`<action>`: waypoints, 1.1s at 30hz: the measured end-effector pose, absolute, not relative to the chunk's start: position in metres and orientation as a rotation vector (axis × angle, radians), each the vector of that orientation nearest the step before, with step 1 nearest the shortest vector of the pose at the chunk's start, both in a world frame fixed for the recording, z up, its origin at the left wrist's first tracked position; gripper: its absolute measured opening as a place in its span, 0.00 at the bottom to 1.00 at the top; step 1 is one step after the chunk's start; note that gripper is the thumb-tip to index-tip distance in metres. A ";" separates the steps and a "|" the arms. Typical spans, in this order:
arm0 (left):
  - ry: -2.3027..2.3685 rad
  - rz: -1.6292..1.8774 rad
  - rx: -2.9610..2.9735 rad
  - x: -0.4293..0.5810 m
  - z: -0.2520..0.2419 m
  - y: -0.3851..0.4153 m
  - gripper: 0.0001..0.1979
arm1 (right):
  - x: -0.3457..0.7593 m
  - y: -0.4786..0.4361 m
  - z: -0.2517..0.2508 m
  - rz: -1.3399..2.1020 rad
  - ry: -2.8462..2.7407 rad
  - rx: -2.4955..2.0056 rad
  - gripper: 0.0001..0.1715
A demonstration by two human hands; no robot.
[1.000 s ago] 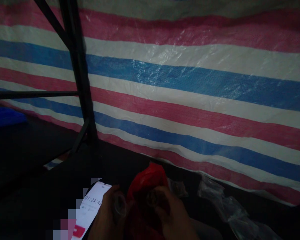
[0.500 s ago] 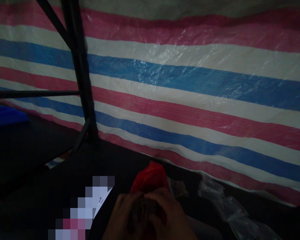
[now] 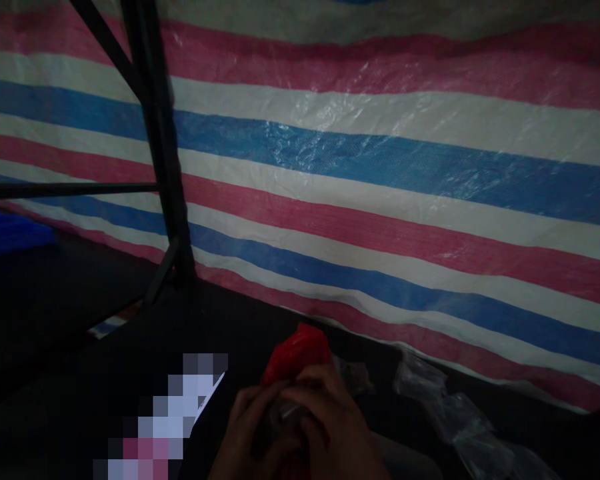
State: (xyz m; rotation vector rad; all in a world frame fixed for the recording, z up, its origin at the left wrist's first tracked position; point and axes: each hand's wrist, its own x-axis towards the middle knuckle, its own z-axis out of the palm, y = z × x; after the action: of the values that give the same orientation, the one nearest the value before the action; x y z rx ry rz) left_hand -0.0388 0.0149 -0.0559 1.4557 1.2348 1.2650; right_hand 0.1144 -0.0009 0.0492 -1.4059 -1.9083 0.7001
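My two hands, left hand (image 3: 250,427) and right hand (image 3: 330,427), are clenched together around one red bag (image 3: 296,353) at the table's near edge. I judge that slow, firm pinching keeps it from slipping. One phone (image 3: 180,413) lies left; clear plastic wrap (image 3: 450,413) right.

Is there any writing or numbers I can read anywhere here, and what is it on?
None can be read.
Phone screen beside the left hand: blurred into blocks, unreadable.
Red bag, striped tarp and clear plastic: no print shows.
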 end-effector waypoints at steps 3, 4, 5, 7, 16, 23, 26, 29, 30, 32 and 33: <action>1.255 1.301 1.443 -0.038 -0.061 0.015 0.19 | 0.115 -0.002 0.045 0.665 -1.897 -1.366 0.38; 1.258 1.318 1.452 -0.038 -0.063 0.015 0.19 | 0.114 -0.002 0.043 0.648 -1.893 -1.364 0.37; 1.257 1.335 1.470 -0.039 -0.065 0.016 0.19 | 0.113 -0.002 0.042 0.627 -1.887 -1.369 0.35; 1.255 1.363 1.528 -0.041 -0.068 0.018 0.20 | 0.111 -0.002 0.039 0.577 -1.855 -1.407 0.34; 1.241 1.284 1.602 -0.042 -0.062 0.017 0.22 | 0.126 0.000 0.033 0.656 -1.892 -1.396 0.36; 1.229 1.300 1.576 -0.037 -0.063 0.015 0.26 | 0.132 0.002 0.026 0.647 -1.909 -1.359 0.34; 1.251 1.307 1.547 -0.041 -0.062 0.016 0.26 | 0.131 0.002 0.025 0.724 -1.869 -1.329 0.33; 1.270 1.307 1.543 -0.044 -0.059 0.015 0.27 | 0.130 0.001 0.025 0.811 -1.816 -1.303 0.31; 1.277 1.301 1.545 -0.044 -0.057 0.015 0.27 | 0.131 0.000 0.025 0.843 -1.806 -1.299 0.31; 1.293 1.287 1.551 -0.046 -0.055 0.014 0.28 | 0.132 -0.001 0.026 0.875 -1.796 -1.298 0.31; 1.293 1.281 1.557 -0.047 -0.054 0.014 0.29 | 0.133 -0.002 0.026 0.874 -1.800 -1.296 0.31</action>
State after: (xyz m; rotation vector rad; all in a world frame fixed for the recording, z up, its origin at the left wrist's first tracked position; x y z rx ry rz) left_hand -0.0473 0.0136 -0.0545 1.5570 1.2932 1.2815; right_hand 0.1331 -0.0019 0.0259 -1.2965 -1.7997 0.8738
